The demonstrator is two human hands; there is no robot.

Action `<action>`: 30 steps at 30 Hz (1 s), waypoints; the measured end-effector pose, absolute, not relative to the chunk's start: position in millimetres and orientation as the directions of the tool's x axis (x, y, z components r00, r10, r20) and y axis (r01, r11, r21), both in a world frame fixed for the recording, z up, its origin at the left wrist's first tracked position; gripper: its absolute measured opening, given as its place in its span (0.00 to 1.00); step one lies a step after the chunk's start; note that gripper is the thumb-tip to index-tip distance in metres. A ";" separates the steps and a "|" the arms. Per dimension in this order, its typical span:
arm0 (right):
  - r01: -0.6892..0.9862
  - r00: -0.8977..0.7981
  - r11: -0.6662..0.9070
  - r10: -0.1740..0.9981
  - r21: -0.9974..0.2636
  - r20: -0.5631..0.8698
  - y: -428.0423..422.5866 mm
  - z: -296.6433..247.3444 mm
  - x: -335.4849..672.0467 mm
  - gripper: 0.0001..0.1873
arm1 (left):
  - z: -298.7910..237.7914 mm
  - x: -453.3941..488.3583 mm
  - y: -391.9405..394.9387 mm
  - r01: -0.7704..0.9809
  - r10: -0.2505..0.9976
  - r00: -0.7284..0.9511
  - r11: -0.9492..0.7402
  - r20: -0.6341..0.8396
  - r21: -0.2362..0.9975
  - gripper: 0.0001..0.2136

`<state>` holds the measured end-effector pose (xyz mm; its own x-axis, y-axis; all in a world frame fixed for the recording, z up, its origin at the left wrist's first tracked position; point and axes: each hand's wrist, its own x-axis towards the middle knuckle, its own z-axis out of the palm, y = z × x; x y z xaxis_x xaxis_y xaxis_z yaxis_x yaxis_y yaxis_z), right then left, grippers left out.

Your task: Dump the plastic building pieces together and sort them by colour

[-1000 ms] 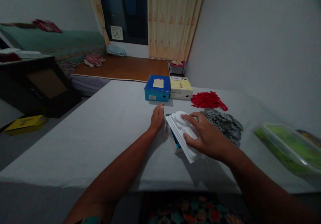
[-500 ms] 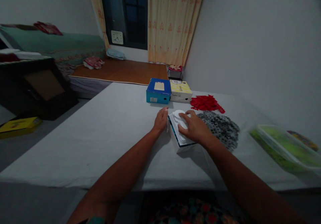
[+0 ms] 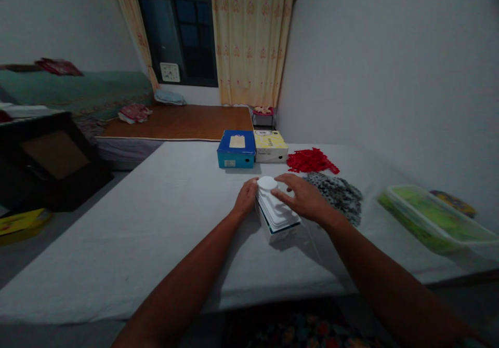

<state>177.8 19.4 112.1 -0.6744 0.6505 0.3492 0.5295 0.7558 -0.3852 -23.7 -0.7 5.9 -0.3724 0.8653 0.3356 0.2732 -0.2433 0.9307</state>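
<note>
The left hand (image 3: 245, 197) lies open along the left side of the white box (image 3: 278, 237); the right hand (image 3: 302, 195) arches over the stack (image 3: 273, 209) on top, thumb and fingers parted, though whether they pinch anything I cannot tell. The stack's white disc (image 3: 267, 183) sits between both hands. Beyond them stand the blue box (image 3: 236, 156) and yellow box (image 3: 270, 141); the grey pile (image 3: 338, 195) lies just right, the red pile (image 3: 312, 160) farther off, the tub (image 3: 436, 214) well right.
</note>
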 end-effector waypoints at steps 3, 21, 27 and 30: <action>0.505 -0.564 0.652 0.745 -0.565 0.356 30.9 112.3 201.0 0.25 | 6.2 -22.8 -3.6 0.216 0.861 -0.434 -0.185 0.264 0.959 0.21; 0.404 -0.436 0.495 0.843 -0.769 0.313 -34.7 4.2 223.5 0.71 | 25.6 -8.5 -50.5 -0.165 0.891 -0.445 0.013 -0.086 0.986 0.29; 0.409 -0.510 0.503 0.818 -0.762 0.267 -31.7 13.0 224.7 0.68 | 35.3 -1.3 -67.8 -0.181 0.864 -0.491 0.021 -0.108 0.983 0.25; 0.383 -0.475 0.513 0.823 -0.768 0.313 -33.8 7.8 225.5 0.71 | 37.1 0.9 -70.4 -0.182 0.861 -0.498 0.008 -0.100 0.983 0.24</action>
<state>225.5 -33.8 7.8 -0.4748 0.8226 0.3128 0.3831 0.5131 -0.7681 0.9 -70.4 37.1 -0.4982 0.8613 -0.0997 -0.1821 0.0085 0.9833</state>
